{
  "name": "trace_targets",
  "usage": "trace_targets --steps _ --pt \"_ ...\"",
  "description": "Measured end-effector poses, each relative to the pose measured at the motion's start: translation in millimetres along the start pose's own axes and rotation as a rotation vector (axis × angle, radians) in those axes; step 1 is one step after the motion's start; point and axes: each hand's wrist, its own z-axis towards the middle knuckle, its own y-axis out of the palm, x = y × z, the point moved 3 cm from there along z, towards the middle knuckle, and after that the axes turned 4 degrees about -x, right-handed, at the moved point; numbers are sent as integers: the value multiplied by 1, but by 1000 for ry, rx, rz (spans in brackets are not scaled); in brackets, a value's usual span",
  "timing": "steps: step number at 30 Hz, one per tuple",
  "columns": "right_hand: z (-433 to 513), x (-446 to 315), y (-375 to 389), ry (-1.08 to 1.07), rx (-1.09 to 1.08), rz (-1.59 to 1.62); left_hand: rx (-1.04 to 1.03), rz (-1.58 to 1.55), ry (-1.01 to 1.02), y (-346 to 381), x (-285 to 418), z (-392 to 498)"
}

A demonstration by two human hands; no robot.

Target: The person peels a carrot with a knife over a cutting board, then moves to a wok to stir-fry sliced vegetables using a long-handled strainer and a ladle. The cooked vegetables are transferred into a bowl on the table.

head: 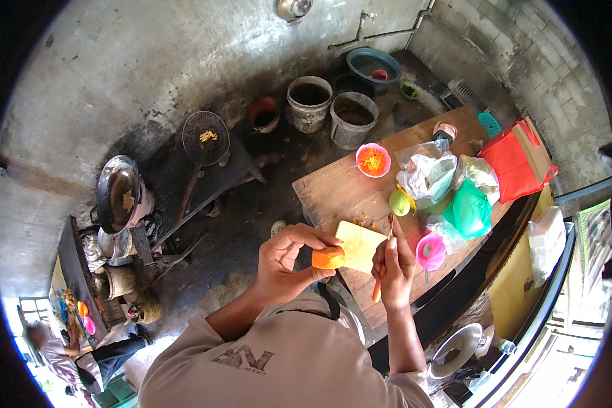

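My left hand (290, 260) grips a chunk of orange vegetable (328, 258), perhaps carrot, between thumb and fingers. It is held up at the near left edge of a pale yellow cutting board (357, 247). In my right hand (397, 270) is a knife with an orange handle (379, 285), its narrow blade (390, 227) pointing away from me. Small orange scraps (365, 222) lie on the wooden table (326, 199) beyond the board. Farther back, a pink bowl (373, 160) holds orange strips. A round green fruit or vegetable (400, 203) sits just past the knife tip.
Plastic bags (428, 176), a green bag (468, 209) and a red bag (515, 160) crowd the table's right. A pink scalloped bowl (431, 252) with a spoon stands near my right hand. Buckets (309, 104) stand behind; a wok (118, 194) is at left. Another person (76, 357) sits far left.
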Motion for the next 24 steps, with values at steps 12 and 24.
trace_targets --steps 12,24 --pt "72 101 -88 -348 438 -568 48 8 -69 -1 2 -4" --pt "72 89 -108 -328 528 -939 31 46 -54 -5 1 -5"
